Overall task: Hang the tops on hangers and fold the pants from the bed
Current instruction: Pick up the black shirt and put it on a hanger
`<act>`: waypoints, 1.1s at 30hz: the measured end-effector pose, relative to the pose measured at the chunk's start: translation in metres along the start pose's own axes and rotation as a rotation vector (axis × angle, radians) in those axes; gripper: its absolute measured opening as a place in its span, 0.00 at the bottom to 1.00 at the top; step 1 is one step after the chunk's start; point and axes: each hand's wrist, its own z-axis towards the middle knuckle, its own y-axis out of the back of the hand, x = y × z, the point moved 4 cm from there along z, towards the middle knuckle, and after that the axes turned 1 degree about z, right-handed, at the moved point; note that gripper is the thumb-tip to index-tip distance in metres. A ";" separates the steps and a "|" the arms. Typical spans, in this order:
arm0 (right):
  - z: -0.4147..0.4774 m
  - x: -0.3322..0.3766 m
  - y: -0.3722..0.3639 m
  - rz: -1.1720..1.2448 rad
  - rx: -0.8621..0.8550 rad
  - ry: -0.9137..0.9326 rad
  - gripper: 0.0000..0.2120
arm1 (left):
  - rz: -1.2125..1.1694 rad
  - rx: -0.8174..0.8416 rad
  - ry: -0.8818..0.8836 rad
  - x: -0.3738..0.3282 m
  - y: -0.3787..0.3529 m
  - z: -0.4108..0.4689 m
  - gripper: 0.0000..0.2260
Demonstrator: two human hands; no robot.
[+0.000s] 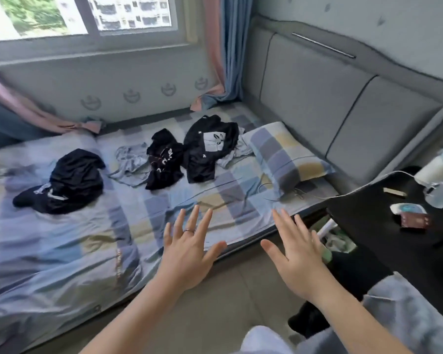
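crumpled clothes (164,154) on checked bed (62,251), left hand (189,247) and right hand (296,254) spread, holding nothing

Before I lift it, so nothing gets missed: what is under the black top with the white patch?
A pale grey garment sticks out from under the black top on its pillow side; the rest is covered.

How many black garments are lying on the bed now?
3. One black garment lies crumpled at the left, one black garment with lettering in the middle, and one black top with a white print beside the pillow. More could be hidden beneath them.
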 end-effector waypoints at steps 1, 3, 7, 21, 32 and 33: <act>0.013 0.005 -0.008 0.005 0.036 0.013 0.35 | -0.012 0.003 0.040 0.013 0.000 0.002 0.39; 0.039 0.016 -0.021 0.005 0.113 0.041 0.32 | -0.033 0.000 0.114 0.037 0.002 0.010 0.38; 0.097 0.037 -0.044 -0.026 0.216 0.107 0.37 | -0.030 -0.017 0.236 0.080 0.006 0.033 0.35; 0.332 0.100 -0.082 -0.073 0.377 0.290 0.39 | -0.065 -0.044 0.477 0.192 0.044 0.177 0.39; 0.433 0.089 -0.085 -0.069 0.379 0.148 0.32 | -0.111 0.040 0.406 0.221 0.044 0.308 0.32; 0.440 0.086 -0.086 -0.072 0.373 0.125 0.32 | -0.115 0.052 0.390 0.226 0.042 0.322 0.32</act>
